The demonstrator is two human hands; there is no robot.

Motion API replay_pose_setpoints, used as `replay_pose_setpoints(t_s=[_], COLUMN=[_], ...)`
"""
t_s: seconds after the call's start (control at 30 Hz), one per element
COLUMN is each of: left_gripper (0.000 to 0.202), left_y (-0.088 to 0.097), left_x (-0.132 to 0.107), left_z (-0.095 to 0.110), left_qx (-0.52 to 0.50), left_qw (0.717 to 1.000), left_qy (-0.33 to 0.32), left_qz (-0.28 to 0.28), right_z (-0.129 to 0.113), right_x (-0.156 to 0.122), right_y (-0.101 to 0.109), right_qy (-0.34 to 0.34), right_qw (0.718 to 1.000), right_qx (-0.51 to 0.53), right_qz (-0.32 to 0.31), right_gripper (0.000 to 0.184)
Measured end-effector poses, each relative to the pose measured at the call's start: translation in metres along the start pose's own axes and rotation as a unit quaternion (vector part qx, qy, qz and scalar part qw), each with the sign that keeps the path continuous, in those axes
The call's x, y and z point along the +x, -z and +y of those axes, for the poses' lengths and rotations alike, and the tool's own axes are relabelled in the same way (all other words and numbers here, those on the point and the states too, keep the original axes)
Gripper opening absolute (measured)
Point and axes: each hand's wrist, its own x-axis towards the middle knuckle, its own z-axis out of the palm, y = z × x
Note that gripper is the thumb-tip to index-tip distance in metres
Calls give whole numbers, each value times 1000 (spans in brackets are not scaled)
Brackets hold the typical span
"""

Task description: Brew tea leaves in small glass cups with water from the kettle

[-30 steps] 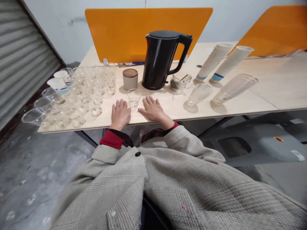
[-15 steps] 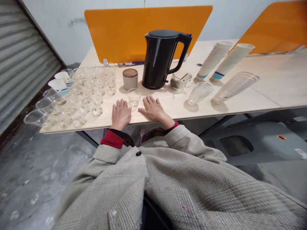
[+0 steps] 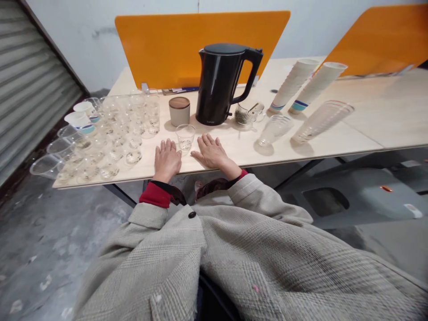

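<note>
Palm down on the table (image 3: 234, 156), my left hand (image 3: 167, 160) lies flat near the front edge, holding nothing. My right hand (image 3: 213, 153) also rests flat, fingers stretched forward and thumb out to the side. Between the two stands a clear plastic cup (image 3: 185, 137) with dark bits at its bottom; neither hand grips it. Just behind it is a grey canister (image 3: 179, 112) with a wooden lid. A black electric kettle (image 3: 219, 84) stands beyond my right hand, and a glass cup (image 3: 245, 114) with dark leaves and a utensil sits beside it.
Many clear cups (image 3: 115, 133) with dark bits crowd the left end, two white paper cups (image 3: 80, 122) among them. To the right are stacked paper cups (image 3: 294, 84) and stacked clear cups (image 3: 323, 121). An orange divider (image 3: 160, 49) stands behind; a grey stool (image 3: 368, 196) is lower right.
The view has shifted slightly, so everything sits a little further left. Both hands stay flat in the same places, and the cups and kettle have not moved.
</note>
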Motion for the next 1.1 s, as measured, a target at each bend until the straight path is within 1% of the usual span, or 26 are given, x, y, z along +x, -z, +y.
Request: replay_pose_setpoints(t_s=[0.2, 0.57, 0.87, 1.1], left_gripper=[68, 67, 68, 66], left_y=[-2, -8, -5, -6], left_x=[1, 3, 1, 1], left_z=[-1, -4, -3, -3], left_qx=[0, -15, -11, -15], left_qw=[1000, 1000, 1000, 1000], left_qy=[-3, -6, -4, -6], left_qz=[5, 21, 12, 22], right_z=[-2, 4, 1, 1], right_x=[-2, 2, 1, -1], right_y=[2, -5, -2, -1], right_qy=[-2, 7, 1, 3], right_qw=[1000, 1000, 1000, 1000], right_qx=[-1, 7, 5, 3], right_qz=[-2, 5, 0, 3], right_gripper=[84, 85, 86, 85])
